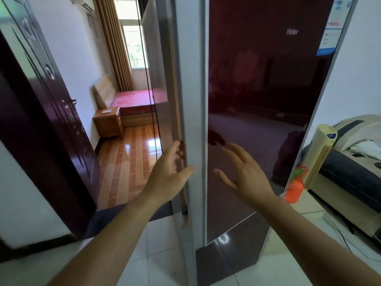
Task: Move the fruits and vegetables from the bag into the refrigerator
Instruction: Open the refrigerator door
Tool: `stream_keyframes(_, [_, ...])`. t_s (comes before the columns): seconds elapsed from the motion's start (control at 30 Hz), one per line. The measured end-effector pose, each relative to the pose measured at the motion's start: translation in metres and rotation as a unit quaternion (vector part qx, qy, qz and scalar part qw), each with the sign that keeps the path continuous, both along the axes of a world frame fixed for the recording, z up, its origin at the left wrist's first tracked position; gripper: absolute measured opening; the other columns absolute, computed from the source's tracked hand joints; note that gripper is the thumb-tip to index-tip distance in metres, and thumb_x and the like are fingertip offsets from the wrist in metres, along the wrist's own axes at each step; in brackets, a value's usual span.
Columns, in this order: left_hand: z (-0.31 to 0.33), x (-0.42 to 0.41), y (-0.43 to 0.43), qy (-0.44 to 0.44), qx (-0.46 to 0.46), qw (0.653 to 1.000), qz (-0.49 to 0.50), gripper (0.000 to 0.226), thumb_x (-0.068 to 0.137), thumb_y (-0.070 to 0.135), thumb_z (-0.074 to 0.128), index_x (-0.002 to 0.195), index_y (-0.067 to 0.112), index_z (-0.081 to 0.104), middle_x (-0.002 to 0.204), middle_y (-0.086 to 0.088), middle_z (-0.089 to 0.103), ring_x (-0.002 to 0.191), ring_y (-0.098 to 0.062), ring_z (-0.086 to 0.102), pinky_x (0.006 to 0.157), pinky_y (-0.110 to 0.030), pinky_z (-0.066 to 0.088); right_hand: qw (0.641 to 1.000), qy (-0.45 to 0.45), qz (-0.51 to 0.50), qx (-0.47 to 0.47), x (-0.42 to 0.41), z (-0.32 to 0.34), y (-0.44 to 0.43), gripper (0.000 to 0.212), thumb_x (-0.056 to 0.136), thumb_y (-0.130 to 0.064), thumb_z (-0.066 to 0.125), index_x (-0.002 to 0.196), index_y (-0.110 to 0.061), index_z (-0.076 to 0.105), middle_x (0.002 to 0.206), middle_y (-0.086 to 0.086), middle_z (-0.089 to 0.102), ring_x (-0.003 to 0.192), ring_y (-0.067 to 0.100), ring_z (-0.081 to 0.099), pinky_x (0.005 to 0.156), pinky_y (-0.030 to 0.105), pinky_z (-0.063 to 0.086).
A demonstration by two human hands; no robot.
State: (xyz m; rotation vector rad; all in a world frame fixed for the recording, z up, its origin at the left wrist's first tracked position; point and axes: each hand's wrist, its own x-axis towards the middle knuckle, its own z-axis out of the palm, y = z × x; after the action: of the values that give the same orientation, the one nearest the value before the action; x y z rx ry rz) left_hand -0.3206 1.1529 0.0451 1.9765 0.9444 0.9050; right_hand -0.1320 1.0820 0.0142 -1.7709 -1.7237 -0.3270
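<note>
While reaching forward, brackets the silver edge (193,120) of the refrigerator (237,256) with the left hand (167,176): thumb laid on the edge's front, fingers (174,148) loosely extended past its left side, not clamped. Holds the right hand (245,174) released, fingers spread, close before the dark red door (257,89), right of that edge; contact impossible to tell. Farther right, beside the refrigerator, an orange-and-green object (294,186); far left, a bed (138,100).

Bare left hand (168,174), right hand (245,176).
</note>
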Motion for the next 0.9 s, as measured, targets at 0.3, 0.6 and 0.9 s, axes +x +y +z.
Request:
stream_keyframes(0.3, [0.0, 0.025, -0.101, -0.014, -0.003, 0.999, 0.047, 0.059, 0.084, 0.016, 0.065, 0.127, 0.045, 0.038, 0.11, 0.036, 0.046, 0.111, 0.001, 0.049, 0.09, -0.024, 0.044, 0.996, -0.005, 0.084, -0.004, 0.044, 0.005, -0.088, 0.062, 0.087, -0.056, 0.04, 0.134, -0.016, 0.044, 0.143, 0.005, 0.041, 0.128, 0.023, 0.044, 0.096, 0.043, 0.046])
stream_keyframes(0.6, [0.0, 0.048, -0.172, -0.003, -0.018, 0.999, 0.048, 0.071, 0.083, 0.014, 0.063, 0.144, 0.029, 0.03, 0.138, 0.014, 0.045, 0.124, -0.004, 0.045, 0.095, -0.023, 0.043, 0.995, -0.017, 0.103, -0.002, 0.067, 0.02, -0.152, 0.059, 0.088, -0.053, 0.045, 0.135, -0.018, 0.044, 0.142, 0.003, 0.041, 0.128, 0.021, 0.042, 0.098, 0.04, 0.045])
stream_keyframes(0.9, [0.01, 0.075, -0.234, -0.002, -0.017, 1.0, -0.02, 0.07, 0.083, 0.009, 0.062, 0.142, 0.029, 0.029, 0.127, 0.016, 0.043, 0.119, -0.002, 0.044, 0.093, -0.022, 0.038, 0.999, 0.002, 0.045, -0.016, 0.07, 0.022, -0.22, 0.057, 0.088, -0.047, 0.053, 0.137, -0.021, 0.042, 0.143, -0.003, 0.04, 0.128, 0.013, 0.041, 0.101, 0.03, 0.039])
